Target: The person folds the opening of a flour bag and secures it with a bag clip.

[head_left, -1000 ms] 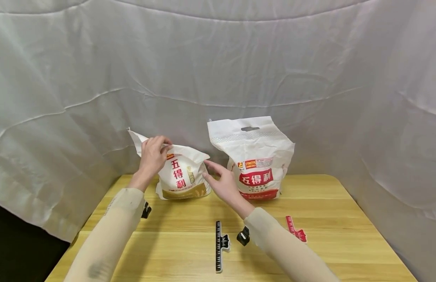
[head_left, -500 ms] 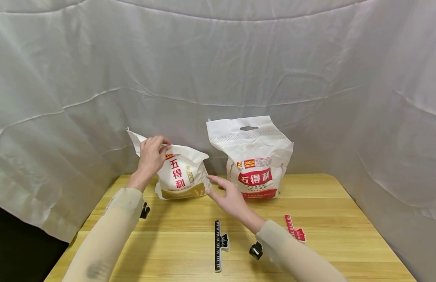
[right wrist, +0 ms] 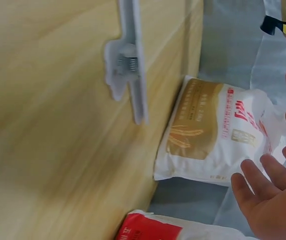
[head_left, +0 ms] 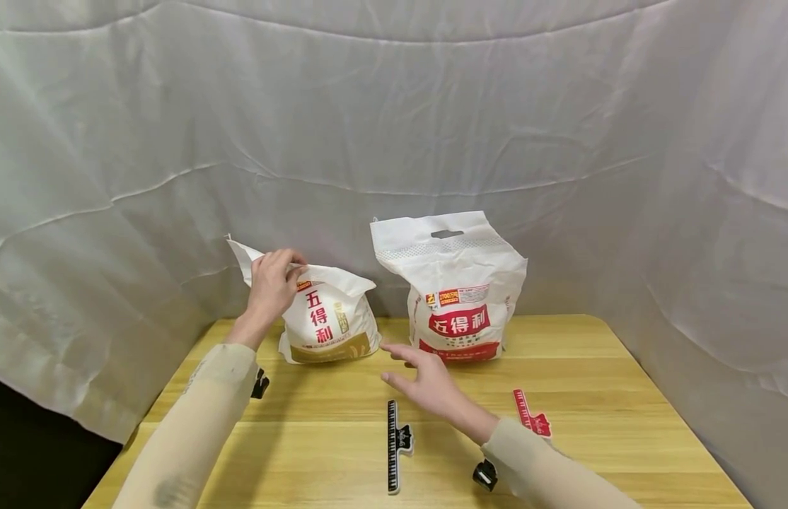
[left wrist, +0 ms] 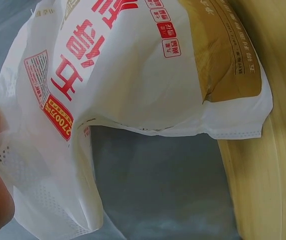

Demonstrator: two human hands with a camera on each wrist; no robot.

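The left hand [head_left: 271,284] is reaching toward the far left corner of the worktop [head_left: 613,385], and its grip is pinching the upper edge of a gold-banded bag [head_left: 327,318]. This white bag is resting near the far edge of the worktop, left of the middle, with its gold band facing the near edge and its upper left corner poking up beyond the hand. The right hand [head_left: 432,385] is hovering over the middle of the worktop, its grip spread, fingers extended and thumb held apart. Its fingertips are pointing at the bag's lower right side, just beside it; whether they are touching, one cannot tell.

A red-banded bag [head_left: 454,283] is standing upright near the far edge, to the right of the other bag and apart from it. A black clip [head_left: 392,445] is lying toward the near edge, around the middle, while a red clip [head_left: 526,413] is lying farther toward the right edge.
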